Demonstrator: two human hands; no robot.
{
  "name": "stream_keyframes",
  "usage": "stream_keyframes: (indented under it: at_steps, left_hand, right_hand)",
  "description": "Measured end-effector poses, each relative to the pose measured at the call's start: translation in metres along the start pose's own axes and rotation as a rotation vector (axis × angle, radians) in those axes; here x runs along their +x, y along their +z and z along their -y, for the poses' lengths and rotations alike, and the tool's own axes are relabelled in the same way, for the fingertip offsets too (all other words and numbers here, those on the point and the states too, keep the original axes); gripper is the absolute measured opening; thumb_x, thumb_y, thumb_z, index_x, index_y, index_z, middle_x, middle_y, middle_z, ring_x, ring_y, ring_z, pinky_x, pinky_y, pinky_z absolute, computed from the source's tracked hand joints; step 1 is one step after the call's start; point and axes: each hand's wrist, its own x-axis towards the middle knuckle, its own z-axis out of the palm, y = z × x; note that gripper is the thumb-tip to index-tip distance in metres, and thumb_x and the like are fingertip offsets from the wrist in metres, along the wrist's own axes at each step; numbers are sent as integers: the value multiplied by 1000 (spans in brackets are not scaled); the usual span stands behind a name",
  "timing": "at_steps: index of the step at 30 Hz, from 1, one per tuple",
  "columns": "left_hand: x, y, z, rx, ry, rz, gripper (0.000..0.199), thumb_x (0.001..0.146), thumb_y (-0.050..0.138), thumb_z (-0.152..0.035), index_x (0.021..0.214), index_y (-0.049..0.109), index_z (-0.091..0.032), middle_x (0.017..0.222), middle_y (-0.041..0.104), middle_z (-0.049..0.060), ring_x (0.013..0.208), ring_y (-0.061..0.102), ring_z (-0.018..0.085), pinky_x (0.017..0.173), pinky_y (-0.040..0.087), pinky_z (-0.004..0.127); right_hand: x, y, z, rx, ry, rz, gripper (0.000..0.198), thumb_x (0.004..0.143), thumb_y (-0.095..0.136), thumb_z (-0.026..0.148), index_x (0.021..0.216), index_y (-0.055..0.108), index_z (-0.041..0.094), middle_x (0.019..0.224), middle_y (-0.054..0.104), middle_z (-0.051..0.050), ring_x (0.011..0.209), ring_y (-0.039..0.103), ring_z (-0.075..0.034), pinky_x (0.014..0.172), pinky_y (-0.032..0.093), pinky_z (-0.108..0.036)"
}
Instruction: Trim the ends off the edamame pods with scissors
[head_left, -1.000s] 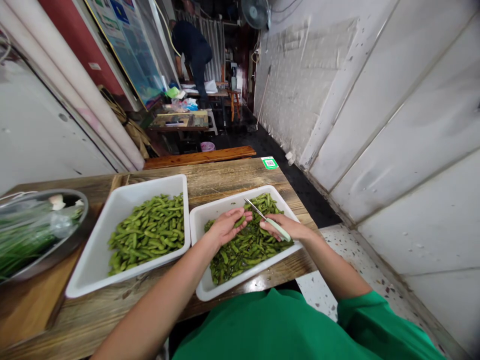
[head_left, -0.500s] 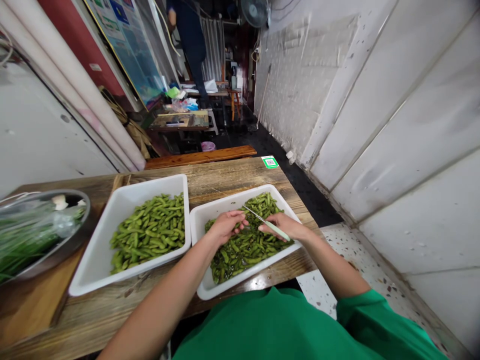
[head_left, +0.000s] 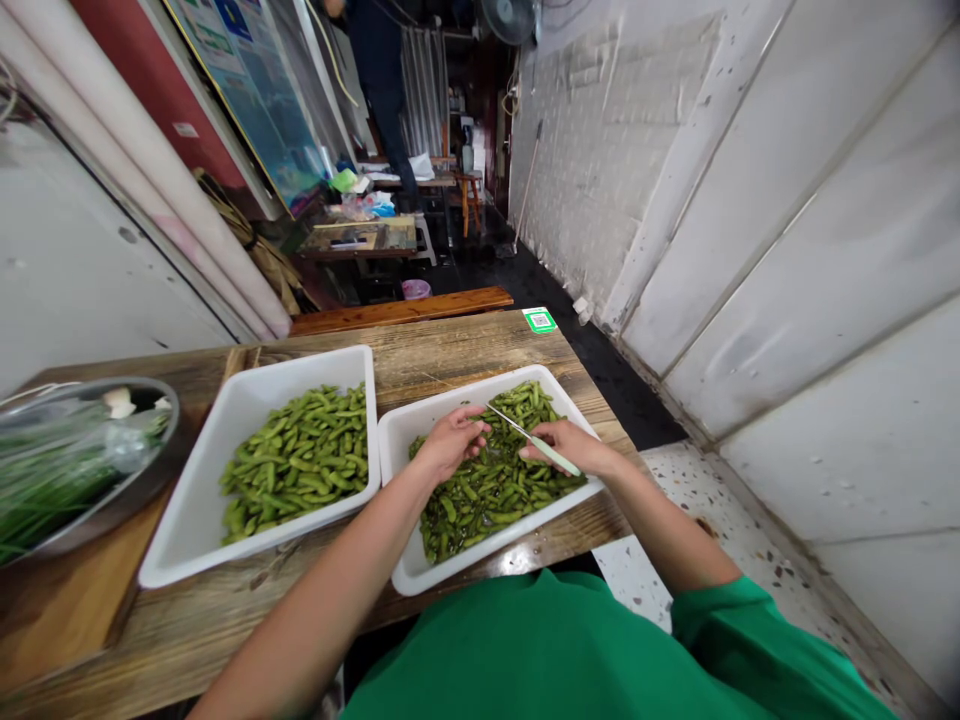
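My right hand (head_left: 566, 445) is closed round the pale green handle of a pair of scissors (head_left: 551, 453), seen nearly edge-on. Their thin metal blades point up and left, the tip close to my left fingers. My left hand (head_left: 454, 443) has its thumb and fingers drawn together in a pinch; what lies between them is too small to make out. Both hands are over the right white tub (head_left: 409, 582), which holds wet, dark green edamame pods (head_left: 487, 500) in some water.
Beside it on the wooden table (head_left: 442, 350) stands another white tub (head_left: 176, 555) with lighter edamame pods (head_left: 300, 460). A steel bowl (head_left: 169, 450) of bagged green vegetables is at far left. A bench (head_left: 405, 310) lies beyond the table; a person (head_left: 382, 90) stands further back.
My left hand has lifted very slightly, its fingertips still by the blade tip. The scissors stay in my right hand, almost unmoved. The distant person has shifted a little.
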Motion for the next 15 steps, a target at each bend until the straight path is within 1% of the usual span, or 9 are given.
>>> stream_keyframes:
  at_steps: [1,3,4,5,6,8,10,13,15]
  left_hand:
    - [0,0,2,143,35,-5,19,66,59,-16,85,61,-17,72,61,2,55,52,9,48,36,18]
    - [1,-2,6,452,90,-54,4,65,60,-16,67,63,-18,64,60,2,59,53,11,52,36,19]
    - [1,-2,8,566,104,-83,7,63,62,-16,56,60,-18,57,56,1,62,53,13,54,36,20]
    - [2,-1,11,636,111,-114,15,60,65,-17,47,56,-18,50,52,1,64,54,15,56,36,21]
    - [2,0,14,666,119,-150,22,56,68,-17,41,51,-18,45,46,1,66,54,17,57,36,22]
    - [4,4,19,665,149,-230,32,47,72,-13,34,43,-19,41,38,0,70,55,21,60,36,23]
    - [6,8,23,640,175,-276,35,41,72,-6,33,40,-19,42,37,0,73,55,23,61,36,24]
    - [11,9,24,579,132,-257,34,40,67,2,33,41,-19,41,38,-1,66,54,20,58,35,22]
    - [13,6,21,535,98,-190,27,43,67,-2,35,47,-19,39,41,-1,57,50,16,52,32,20]
  right_hand:
    - [0,0,-1,3,0,-4,39,72,53,50,77,59,12,53,49,2,42,38,-7,41,25,-20]
    - [0,1,-2,9,2,-6,40,72,53,51,78,60,12,54,49,2,42,37,-7,41,25,-20]
    - [1,1,-3,11,4,-5,40,72,53,51,78,60,12,54,49,2,42,38,-7,41,25,-20]
    - [1,2,-4,14,7,-5,41,71,53,52,78,60,12,55,50,1,42,38,-7,41,25,-20]
    - [1,2,-5,18,10,-6,41,71,54,52,78,60,12,55,50,1,42,38,-7,41,26,-20]
    - [2,3,-7,26,10,-5,42,70,54,53,78,60,12,56,50,1,43,38,-7,42,26,-20]
    - [2,4,-9,34,5,-6,43,70,54,54,77,60,12,56,50,1,43,38,-7,42,26,-20]
    - [2,4,-9,33,6,-8,43,70,54,54,77,59,12,55,50,1,43,37,-7,42,27,-20]
    - [2,4,-8,19,7,4,43,70,54,54,77,59,12,55,49,1,43,37,-7,42,27,-20]
